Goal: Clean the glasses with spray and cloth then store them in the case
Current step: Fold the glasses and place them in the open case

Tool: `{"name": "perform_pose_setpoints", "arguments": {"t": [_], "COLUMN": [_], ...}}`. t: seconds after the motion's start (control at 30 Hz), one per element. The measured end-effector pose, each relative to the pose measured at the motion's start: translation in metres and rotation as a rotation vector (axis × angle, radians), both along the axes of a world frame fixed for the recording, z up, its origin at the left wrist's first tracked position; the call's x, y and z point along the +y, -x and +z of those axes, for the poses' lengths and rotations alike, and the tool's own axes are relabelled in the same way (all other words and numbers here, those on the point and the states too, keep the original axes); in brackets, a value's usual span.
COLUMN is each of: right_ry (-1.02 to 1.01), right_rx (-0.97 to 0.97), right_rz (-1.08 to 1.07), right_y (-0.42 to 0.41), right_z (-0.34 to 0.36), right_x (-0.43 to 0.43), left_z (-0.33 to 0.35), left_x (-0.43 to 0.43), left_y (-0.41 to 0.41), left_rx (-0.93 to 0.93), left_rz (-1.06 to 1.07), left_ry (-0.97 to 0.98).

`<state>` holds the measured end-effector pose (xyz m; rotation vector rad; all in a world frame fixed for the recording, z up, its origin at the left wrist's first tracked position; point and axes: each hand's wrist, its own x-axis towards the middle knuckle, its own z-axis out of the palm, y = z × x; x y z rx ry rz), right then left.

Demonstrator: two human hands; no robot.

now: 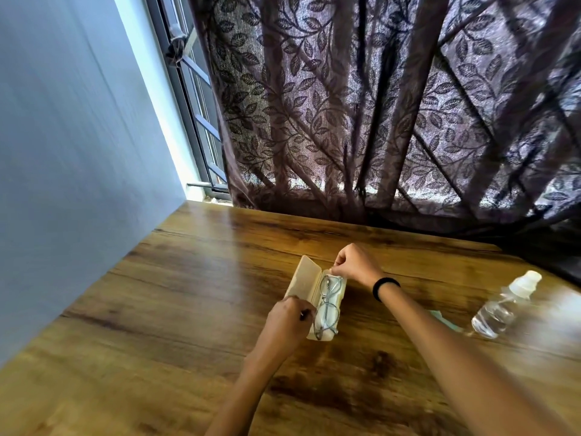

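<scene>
the case (303, 286) lies open in the middle of the wooden counter (157, 309), lid tipped up on its left side. the glasses (328, 305) lie folded inside it. the left hand (290, 319) is curled at the near end of the case, fingers pressed together. the right hand (355, 262) pinches the far end. the spray bottle (503, 305) lies well right of the case, near the counter's right edge. a bit of green cloth (443, 319) peeks out behind the right arm. left of the case the counter is bare wood.

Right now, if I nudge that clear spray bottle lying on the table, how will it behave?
The spray bottle lies on its side on the smooth table, so it would probably roll. It looks like thin clear plastic holding liquid, likely light and a bit slippery.
</scene>
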<state>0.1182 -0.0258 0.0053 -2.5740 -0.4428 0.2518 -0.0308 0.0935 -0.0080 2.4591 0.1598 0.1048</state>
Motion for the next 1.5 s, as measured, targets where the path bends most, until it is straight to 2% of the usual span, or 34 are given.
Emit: {"name": "perform_pose_setpoints", "arguments": {"t": [0.47, 0.63, 0.8, 0.97, 1.27, 1.5], "right_ry": [-0.06, -0.151, -0.291, -0.295, -0.307, -0.36], "right_rx": [0.069, 0.102, 0.178, 0.186, 0.162, 0.126], "right_rz": [0.03, 0.006, -0.07, -0.099, -0.114, -0.126], "right_y": [0.01, 0.012, 0.013, 0.015, 0.018, 0.022], "right_z": [-0.005, -0.006, -0.007, -0.011, -0.013, -0.017], "right_x": [-0.019, -0.022, -0.026, -0.028, -0.03, -0.033], "left_z": [0.001, 0.0, -0.002, -0.003, 0.001, -0.001], "left_x": [-0.009, -0.012, -0.015, -0.023, -0.031, -0.031], "left_y": [-0.002, -0.004, -0.003, 0.001, 0.004, 0.009], "left_rx": [0.006, 0.027, -0.009, -0.089, -0.046, -0.082], "left_rz": [0.019, 0.058, 0.122, 0.14, 0.117, 0.095], "left_ry": [0.053, 0.07, 0.006, -0.149, -0.339, -0.367]}}
